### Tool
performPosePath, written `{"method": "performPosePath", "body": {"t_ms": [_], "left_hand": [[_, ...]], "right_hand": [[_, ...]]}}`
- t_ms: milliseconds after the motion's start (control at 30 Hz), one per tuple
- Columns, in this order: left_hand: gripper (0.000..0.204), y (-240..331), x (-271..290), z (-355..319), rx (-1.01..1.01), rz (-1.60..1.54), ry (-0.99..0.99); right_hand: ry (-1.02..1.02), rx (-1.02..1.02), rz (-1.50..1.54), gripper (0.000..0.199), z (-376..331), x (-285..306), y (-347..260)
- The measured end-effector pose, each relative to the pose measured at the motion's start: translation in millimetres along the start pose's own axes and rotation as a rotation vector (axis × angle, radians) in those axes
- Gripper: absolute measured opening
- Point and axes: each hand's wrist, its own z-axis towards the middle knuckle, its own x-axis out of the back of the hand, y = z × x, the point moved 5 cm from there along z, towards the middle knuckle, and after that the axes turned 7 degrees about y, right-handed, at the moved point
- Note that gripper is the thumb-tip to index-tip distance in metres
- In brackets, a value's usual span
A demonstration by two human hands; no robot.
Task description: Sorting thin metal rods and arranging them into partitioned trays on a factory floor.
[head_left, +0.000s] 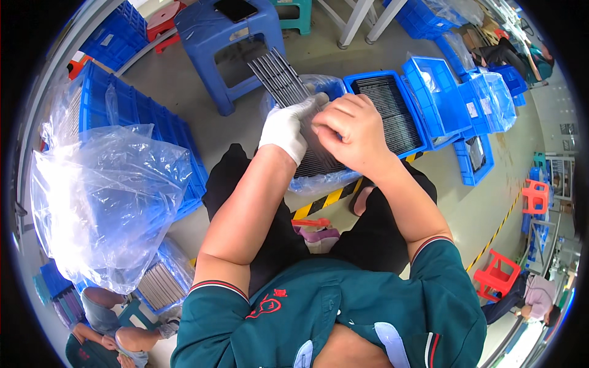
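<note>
A bundle of thin dark rods [274, 75] is gripped in my left hand [284, 130], which wears a white glove. Their far ends fan out beyond the glove, and the near ends run down under my right hand [356, 130]. That hand is bare, its fingers curled and thumb pressed in right beside the bundle; what they pinch, if anything, is hidden. Below both hands stands a blue crate lined with clear plastic [325, 182], holding more dark rods. To its right, another blue crate [419, 127] is filled with rows of similar rods.
A blue stool [202, 32] with a dark phone [236, 8] stands ahead. Stacked blue crates [138, 101] draped with clear plastic [116, 196] rise at left. More blue bins [438, 101] are at right, with red stools [498, 275] farther off. Other people sit at lower left and far right.
</note>
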Motion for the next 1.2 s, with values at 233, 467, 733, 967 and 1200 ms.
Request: {"method": "performPosePath", "body": {"t_ms": [233,467,733,967,1200], "left_hand": [[0.013,2.5,-3.5,-6.2,-0.066,0.000,-0.061],[0.011,4.1,-4.3,-6.0,-0.018,-0.019,-0.045],[0.009,1.5,-0.1,-2.6,-0.018,-0.008,-0.024],[0.019,-1.6,2.5,1.7,-0.089,0.044,-0.074],[0.023,-2.8,3.5,2.3,-0.046,0.031,-0.052]], "right_hand": [[-0.051,-0.015,-0.019,0.011,-5.1,-10.8,5.4],[0.072,-0.047,0.057,0.009,0.3,3.1,2.0],[0.040,-0.111,0.121,0.009,-1.5,-4.2,8.1],[-0.032,-0.030,0.019,0.008,-4.2,-11.9,0.1],[0.093,-0.104,0.123,0.009,4.1,7.7,-1.1]]}}
